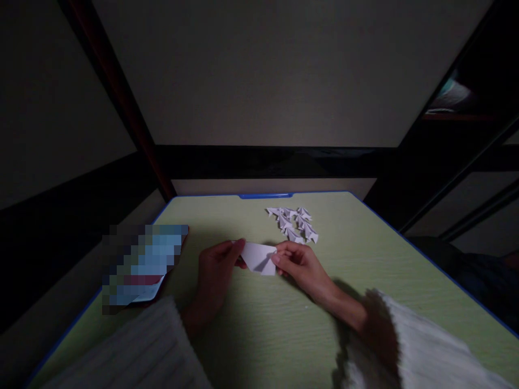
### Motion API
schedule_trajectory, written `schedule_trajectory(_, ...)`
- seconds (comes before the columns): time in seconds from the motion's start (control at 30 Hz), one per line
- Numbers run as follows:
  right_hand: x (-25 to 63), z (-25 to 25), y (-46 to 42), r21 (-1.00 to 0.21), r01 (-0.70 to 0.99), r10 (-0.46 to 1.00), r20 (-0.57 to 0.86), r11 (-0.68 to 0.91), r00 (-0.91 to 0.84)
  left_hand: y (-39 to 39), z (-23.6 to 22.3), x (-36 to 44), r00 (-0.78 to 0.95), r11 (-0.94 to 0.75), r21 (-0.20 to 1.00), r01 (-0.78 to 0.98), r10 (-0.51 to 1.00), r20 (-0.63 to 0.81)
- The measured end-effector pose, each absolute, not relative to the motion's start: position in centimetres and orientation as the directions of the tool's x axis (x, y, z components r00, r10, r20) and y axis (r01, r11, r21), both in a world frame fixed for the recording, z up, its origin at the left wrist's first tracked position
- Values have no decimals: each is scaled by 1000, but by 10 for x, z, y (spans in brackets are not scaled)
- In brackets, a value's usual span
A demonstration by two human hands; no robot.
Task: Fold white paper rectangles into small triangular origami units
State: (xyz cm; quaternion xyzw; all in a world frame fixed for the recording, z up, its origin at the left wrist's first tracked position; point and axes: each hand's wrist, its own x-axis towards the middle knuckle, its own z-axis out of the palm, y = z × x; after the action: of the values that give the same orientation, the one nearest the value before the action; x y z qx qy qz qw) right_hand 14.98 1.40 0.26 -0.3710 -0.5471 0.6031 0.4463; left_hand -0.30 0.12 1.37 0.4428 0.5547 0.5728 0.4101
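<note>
Between my two hands is a piece of white paper (258, 256), partly folded, with a slanted crease and a shaded fold toward its right side. My left hand (221, 265) pinches its left end, thumb on top. At the right end, my right hand (298, 265) grips the paper between thumb and fingers. The paper is held just above the table; some fingertips are hidden behind it. Beyond my right hand lie several small folded paper pieces (292, 229), pointed and grouped in rows.
The light green table (267, 335) has a blue edge and a blue strip (265, 195) at its far side. On the left lies a flat, blurred-out object (150, 265) with a red rim. A pale panel (259, 75) stands behind the table, and a dim shelf (458, 114) is at the right.
</note>
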Motion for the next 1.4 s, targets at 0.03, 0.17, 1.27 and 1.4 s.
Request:
schedule_trajectory(0.03, 150, 2, 14, -991, -133, 943, 44, 0, -329, 1, 14, -3, -255, -62, 998, 27, 965, 67)
schedule_trajectory(0.17, 151, 2, 15, -968, -247, 968, 21, -43, -250, -5, 18, 0, -144, -145, 988, 49, 978, 150)
schedule_trajectory(1.27, 155, 1, 16, -965, -262, 949, 57, -28, -310, -3, 2, 3, 161, -3, 999, -43, 987, 10)
schedule_trajectory(1.4, 155, 1, 16, -958, -277, 939, 31, -69, -342, -2, 6, 3, 119, 43, 999, -23, 992, -40)
